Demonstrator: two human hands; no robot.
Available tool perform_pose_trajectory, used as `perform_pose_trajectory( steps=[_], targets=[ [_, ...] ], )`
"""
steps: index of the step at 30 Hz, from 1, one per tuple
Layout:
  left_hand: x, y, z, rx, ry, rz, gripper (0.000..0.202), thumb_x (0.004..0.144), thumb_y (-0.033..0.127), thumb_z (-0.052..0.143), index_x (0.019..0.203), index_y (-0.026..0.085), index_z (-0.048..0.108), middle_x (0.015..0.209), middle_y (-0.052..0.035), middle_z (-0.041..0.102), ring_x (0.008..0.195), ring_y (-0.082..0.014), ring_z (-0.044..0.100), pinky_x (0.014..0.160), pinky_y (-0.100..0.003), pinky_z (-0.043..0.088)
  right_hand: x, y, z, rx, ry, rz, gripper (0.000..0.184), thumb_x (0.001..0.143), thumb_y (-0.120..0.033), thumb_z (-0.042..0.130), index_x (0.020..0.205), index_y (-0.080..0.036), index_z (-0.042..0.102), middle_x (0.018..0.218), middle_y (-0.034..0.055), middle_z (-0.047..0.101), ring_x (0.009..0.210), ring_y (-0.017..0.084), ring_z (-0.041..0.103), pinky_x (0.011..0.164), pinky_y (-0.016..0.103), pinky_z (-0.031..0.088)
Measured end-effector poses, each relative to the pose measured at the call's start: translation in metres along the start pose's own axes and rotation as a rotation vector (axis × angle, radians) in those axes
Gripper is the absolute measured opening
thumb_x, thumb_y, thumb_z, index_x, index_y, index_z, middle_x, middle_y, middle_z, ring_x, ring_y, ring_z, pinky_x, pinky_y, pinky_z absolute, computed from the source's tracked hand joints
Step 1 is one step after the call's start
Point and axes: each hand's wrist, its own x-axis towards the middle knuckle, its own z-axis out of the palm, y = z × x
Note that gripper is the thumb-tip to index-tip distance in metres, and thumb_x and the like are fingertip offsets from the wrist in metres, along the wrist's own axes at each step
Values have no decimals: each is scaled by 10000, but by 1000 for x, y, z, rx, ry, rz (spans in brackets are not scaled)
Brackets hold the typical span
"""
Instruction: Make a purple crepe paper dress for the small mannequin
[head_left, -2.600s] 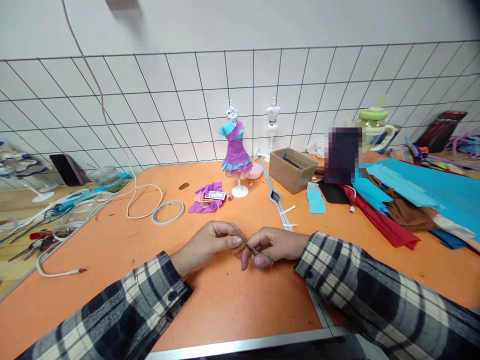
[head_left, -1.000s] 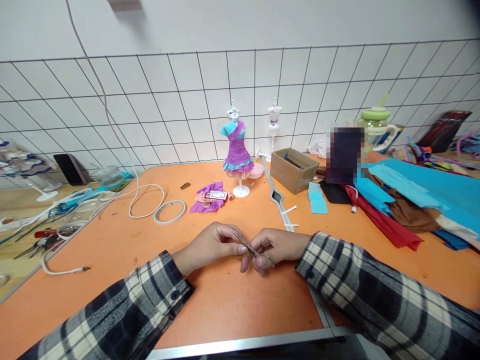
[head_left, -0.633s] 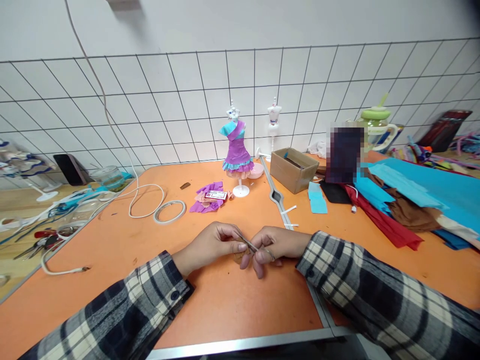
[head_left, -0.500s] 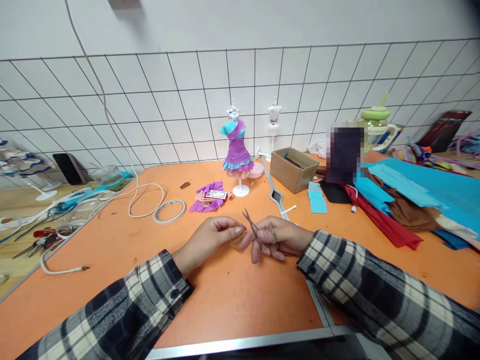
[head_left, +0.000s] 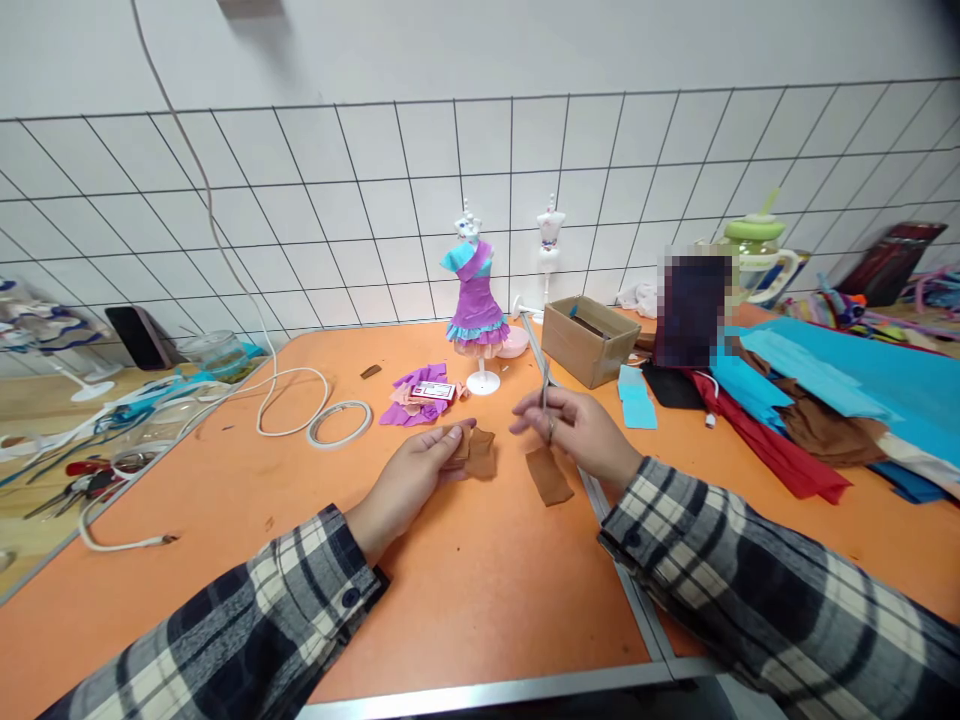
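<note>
Pinched between the thumb and fingers of my left hand [head_left: 409,478] are brown fabric pieces [head_left: 481,455], spread a little past the fingertips. My right hand [head_left: 574,428] holds small scissors [head_left: 545,388], blades pointing up toward the wall. Just below that hand, a separate brown fabric piece [head_left: 549,476] lies on the orange tabletop [head_left: 480,600]. Farther back stands a small dress form [head_left: 478,290] in a purple and blue ruffled dress. Purple and peach fabric scraps [head_left: 415,396] with a white-and-red card [head_left: 433,390] lie to its left.
A cardboard box [head_left: 589,340], a bare white dress form [head_left: 550,240] and a blue fabric strip [head_left: 637,397] sit at the back right. Coloured fabrics [head_left: 802,420] pile up at right. A tape roll [head_left: 339,424] and white cable [head_left: 266,395] lie left.
My hands have moved apart. The right hand went up and right with the scissors, now upright. A brown fabric piece now shows on the table, and the pieces in my left hand are more visible.
</note>
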Motion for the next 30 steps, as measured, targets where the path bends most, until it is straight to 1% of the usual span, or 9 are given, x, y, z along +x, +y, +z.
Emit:
perform_pose_trajectory(
  steps=[3,6,9,11,13,16,19,25,30],
  targets=[
    [6,1,-9,239,95,130,449,857,515,623,1147,180,690,1211,-120,687,1126,-281,617,958,-428,461,-1,-8,-9,-708,-5,-25,306,817,-502,626,799,-199,659,765,64,703,756,220,629,616,297,356],
    [8,10,-17,538,228,360,332,866,457,610,1006,189,747,1163,-98,682,1159,-290,564,1020,-437,396,-1,-5,-7,-936,-63,61,323,830,-517,603,766,-207,666,699,57,685,694,216,616,571,299,303],
    [3,20,-16,572,303,445,348,886,393,592,1170,215,688,948,-54,685,950,-237,613,889,-379,452,0,6,3,-713,-146,93,288,875,-488,560,874,-230,689,757,31,707,733,198,640,595,285,368],
    [-1,22,-11,472,228,408,489,856,366,644,1315,213,567,779,-5,644,753,-182,608,734,-317,469,2,14,9,-450,-162,92,270,899,-450,542,974,-231,681,883,29,731,825,187,668,684,284,450],
    [-5,18,-4,378,110,335,607,809,333,700,1352,188,473,687,34,601,635,-146,585,639,-278,457,2,18,14,-234,-105,80,266,877,-424,585,1018,-214,666,1013,49,727,925,186,676,794,298,492],
    [-7,7,5,370,27,301,642,744,280,753,1302,185,450,721,27,621,637,-142,609,620,-269,470,2,15,17,-42,-47,67,279,795,-411,685,958,-186,665,1029,71,719,966,198,674,873,332,507],
    [-9,-1,10,448,46,372,684,702,281,798,1296,218,463,795,8,634,716,-159,632,658,-281,483,-1,8,21,124,-153,101,337,712,-427,759,896,-165,652,930,66,721,903,198,683,856,352,525],
    [-10,0,14,391,52,356,709,690,377,822,1273,215,452,790,12,628,747,-173,646,700,-303,501,-4,5,30,173,-189,123,356,668,-374,791,911,-141,676,878,59,709,798,165,662,764,318,537],
    [-9,1,13,370,13,364,622,751,283,755,1286,210,447,799,22,591,722,-144,618,686,-284,496,0,10,26,114,-89,67,290,713,-339,732,926,-148,685,884,58,707,796,158,645,756,309,524]
  ],
)
